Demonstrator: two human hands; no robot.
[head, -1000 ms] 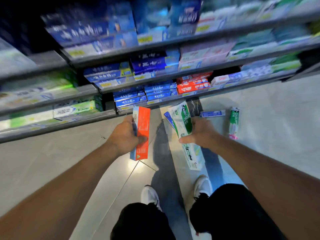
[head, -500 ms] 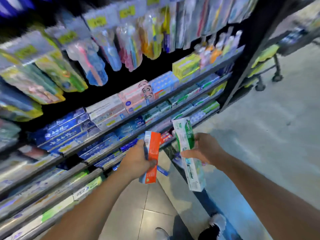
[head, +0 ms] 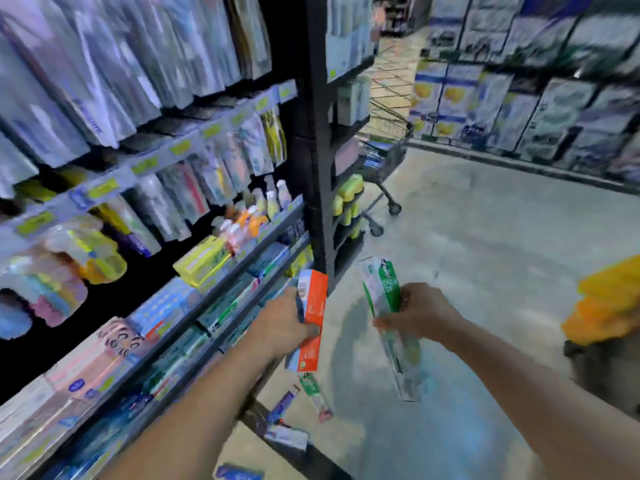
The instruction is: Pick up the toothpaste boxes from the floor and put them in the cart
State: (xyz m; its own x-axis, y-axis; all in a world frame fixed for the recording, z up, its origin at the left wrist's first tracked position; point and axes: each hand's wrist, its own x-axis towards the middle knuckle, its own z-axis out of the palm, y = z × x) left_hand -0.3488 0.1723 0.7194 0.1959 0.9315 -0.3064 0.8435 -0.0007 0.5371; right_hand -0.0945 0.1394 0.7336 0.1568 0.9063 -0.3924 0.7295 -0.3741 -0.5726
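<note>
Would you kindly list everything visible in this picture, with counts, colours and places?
orange box: one, orange with a white barcode end, held upright in the left hand.
green-and-white boxes: a stack, exact count unclear, held in the right hand.
boxes on the floor: at least four, green, blue and white, by the shelf foot.
shelves: dark metal, left side, stocked with blurred toothpaste and toothbrush packs.
cart: one, dark wire, behind the shelf end.
yellow-orange object: one, right edge, too blurred to identify.
left hand: one, gripping.
right hand: one, gripping.
</note>
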